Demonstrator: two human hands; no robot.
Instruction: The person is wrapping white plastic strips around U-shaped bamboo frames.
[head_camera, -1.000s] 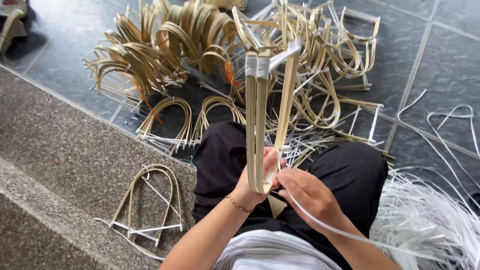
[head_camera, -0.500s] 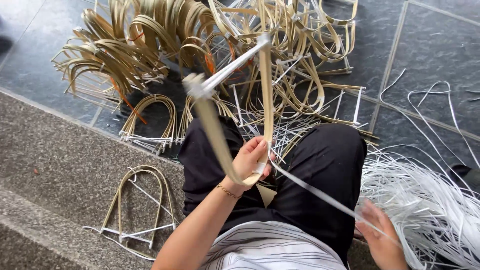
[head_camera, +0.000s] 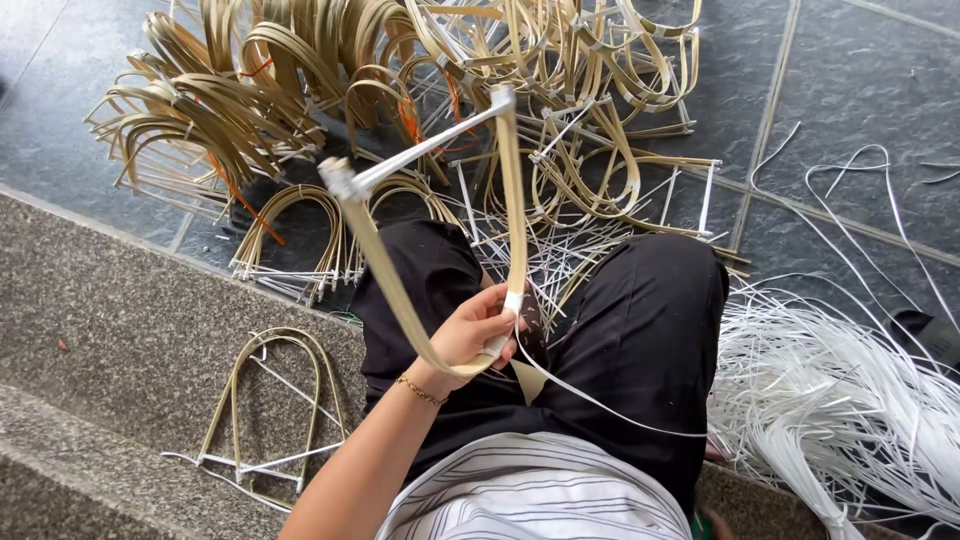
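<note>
Left hand (head_camera: 470, 335) closed around the bend of a flat, tan U-shaped bamboo strip (head_camera: 400, 290), held above black-trousered lap, arms bridged by a white plastic strip (head_camera: 425, 152). Right hand out of view, state impossible to tell. Ahead on dark stone tiles (head_camera: 850, 70), heaped bent bamboo hoops (head_camera: 300, 70); beside the right knee, loose glossy white strapping (head_camera: 840, 400).

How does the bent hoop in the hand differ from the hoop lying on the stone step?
The held hoop is lifted, tilted, gripped at its bend by the left hand; the step hoop lies flat, untouched. The held hoop has one white crossbar, the step hoop several. Both are tan bent strips.
</note>
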